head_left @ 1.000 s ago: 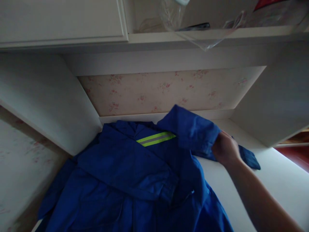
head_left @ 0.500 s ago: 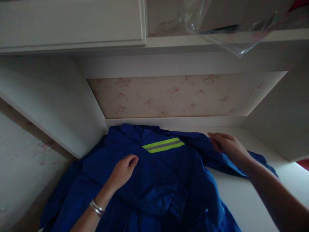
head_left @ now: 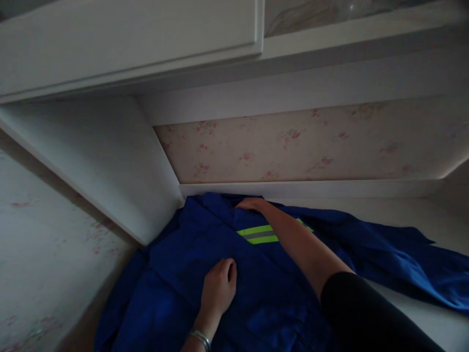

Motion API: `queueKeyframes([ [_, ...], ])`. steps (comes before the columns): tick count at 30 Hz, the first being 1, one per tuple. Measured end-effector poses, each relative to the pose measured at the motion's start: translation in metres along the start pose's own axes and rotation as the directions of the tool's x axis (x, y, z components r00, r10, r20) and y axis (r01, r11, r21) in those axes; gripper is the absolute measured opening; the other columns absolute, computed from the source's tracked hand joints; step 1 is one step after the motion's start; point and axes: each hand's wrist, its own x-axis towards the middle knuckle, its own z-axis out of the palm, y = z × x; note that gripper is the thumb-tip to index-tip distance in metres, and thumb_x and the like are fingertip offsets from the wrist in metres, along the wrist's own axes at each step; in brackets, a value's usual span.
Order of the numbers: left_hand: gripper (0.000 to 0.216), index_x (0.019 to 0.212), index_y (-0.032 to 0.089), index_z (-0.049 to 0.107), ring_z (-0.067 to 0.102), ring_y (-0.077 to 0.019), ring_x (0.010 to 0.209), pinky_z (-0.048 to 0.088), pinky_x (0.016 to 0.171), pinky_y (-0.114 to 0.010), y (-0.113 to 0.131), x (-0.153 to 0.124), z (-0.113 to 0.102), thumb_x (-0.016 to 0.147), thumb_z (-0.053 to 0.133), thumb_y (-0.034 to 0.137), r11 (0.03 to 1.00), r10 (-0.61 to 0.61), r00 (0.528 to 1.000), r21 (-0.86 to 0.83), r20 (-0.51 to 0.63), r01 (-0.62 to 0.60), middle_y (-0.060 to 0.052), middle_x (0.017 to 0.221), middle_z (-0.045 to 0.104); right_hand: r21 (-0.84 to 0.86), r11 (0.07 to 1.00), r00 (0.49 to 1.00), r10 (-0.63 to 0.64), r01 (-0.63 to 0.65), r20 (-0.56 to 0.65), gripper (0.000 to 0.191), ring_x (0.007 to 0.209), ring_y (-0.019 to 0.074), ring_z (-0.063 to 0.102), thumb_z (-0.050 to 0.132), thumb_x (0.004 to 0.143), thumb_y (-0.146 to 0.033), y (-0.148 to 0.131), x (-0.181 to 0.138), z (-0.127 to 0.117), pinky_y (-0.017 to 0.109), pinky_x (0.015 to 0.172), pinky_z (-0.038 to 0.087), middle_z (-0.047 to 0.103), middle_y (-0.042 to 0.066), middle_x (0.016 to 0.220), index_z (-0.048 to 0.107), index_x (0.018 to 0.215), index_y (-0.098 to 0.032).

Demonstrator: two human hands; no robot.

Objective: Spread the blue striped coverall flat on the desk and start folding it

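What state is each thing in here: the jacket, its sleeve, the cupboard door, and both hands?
Blue jacket: spread flat on the white surface, partly folded.
Sleeve: stretched out to the right, lying flat.
Reflective stripe: showing, partly crossed by the right arm.
Cupboard door: closed.
Left hand: fingers curled, pressing on the jacket.
Right hand: flat, open, resting at the collar.

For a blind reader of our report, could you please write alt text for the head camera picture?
Two bare hands press on a blue work jacket spread on a white desk: the left hand on its middle, the right hand at the collar, above a yellow-grey reflective stripe. Floral wallpaper is behind.
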Motion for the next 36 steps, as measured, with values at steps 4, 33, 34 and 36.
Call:
queueKeyframes([
  [4, 0.026, 0.097, 0.022, 0.062, 0.066, -0.0155, 0.080, 0.047, 0.072, -0.028, 0.000, 0.002, 0.002, 0.100, 0.036, 0.024, 1.000, -0.014, 1.000, 0.001, -0.005, 0.014, -0.002, 0.087, 0.068, -0.072, 0.995, 0.998, -0.069, 0.068, -0.003, 0.025, 0.083, 0.0149, 0.065, 0.057, 0.097, -0.035, 0.001, 0.001, -0.016, 0.032, 0.073, 0.057, 0.066, 0.003, 0.099, 0.064, 0.105, -0.012],
  [33, 0.025, 0.100, 0.023, 0.061, 0.068, -0.0161, 0.082, 0.046, 0.076, -0.029, -0.004, 0.001, 0.006, 0.100, 0.037, 0.026, 0.999, -0.040, 0.999, -0.004, 0.002, 0.040, -0.002, 0.090, 0.071, -0.539, 0.841, 0.793, -0.300, -0.042, -0.530, 0.053, 0.127, 0.0296, 0.047, 0.035, 0.095, -0.008, 0.014, -0.006, -0.039, 0.048, 0.107, 0.037, 0.047, 0.014, 0.144, 0.044, 0.145, -0.020],
  [34, 0.025, 0.100, 0.024, 0.061, 0.068, -0.0162, 0.082, 0.046, 0.076, -0.029, -0.003, 0.001, 0.006, 0.100, 0.037, 0.025, 0.999, -0.039, 0.999, -0.004, 0.002, 0.039, -0.002, 0.090, 0.071, -0.544, 0.837, 0.769, -0.312, -0.056, -0.558, 0.054, 0.131, 0.0336, 0.042, 0.033, 0.094, -0.008, 0.010, -0.010, -0.037, 0.054, 0.109, 0.031, 0.042, 0.017, 0.148, 0.041, 0.147, -0.016],
  [36, 0.024, 0.099, 0.024, 0.062, 0.068, -0.0161, 0.081, 0.046, 0.075, -0.028, -0.003, 0.002, 0.006, 0.100, 0.037, 0.025, 0.999, -0.038, 0.999, -0.005, -0.002, 0.038, -0.002, 0.090, 0.071, -0.573, 0.819, 0.757, -0.348, -0.043, -0.554, 0.053, 0.138, 0.0386, 0.030, 0.035, 0.093, -0.009, 0.003, -0.015, -0.029, 0.061, 0.112, 0.020, 0.032, 0.021, 0.154, 0.041, 0.146, -0.010],
])
